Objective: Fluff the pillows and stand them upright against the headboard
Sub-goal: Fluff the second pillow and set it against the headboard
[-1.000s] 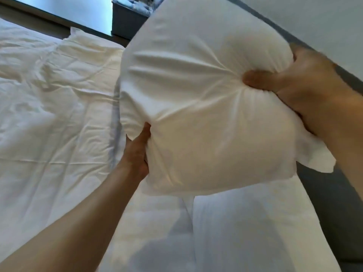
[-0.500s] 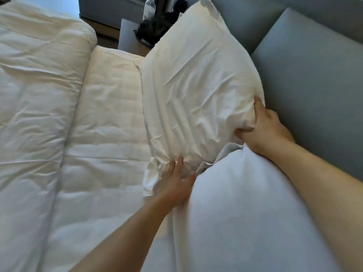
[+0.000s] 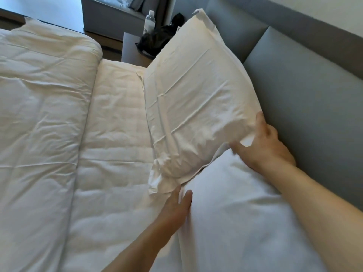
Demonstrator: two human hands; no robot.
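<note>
A white pillow stands tilted against the grey padded headboard, one corner pointing up. A second white pillow lies nearer to me, along the headboard. My right hand is at the standing pillow's lower right corner, with the thumb up along its edge and the fingers spread and blurred between the two pillows. My left hand lies flat with straight fingers at the near pillow's left edge, just below the standing pillow's loose flap, and holds nothing.
A white duvet is folded back over the left of the bed, leaving a strip of quilted mattress cover bare. Beyond the bed, a nightstand carries a water bottle and a dark bundle.
A second ago both hands held the pillow up in the air. It now leans on the headboard. My left hand has slid down off it and my right hand's fingers have loosened.
</note>
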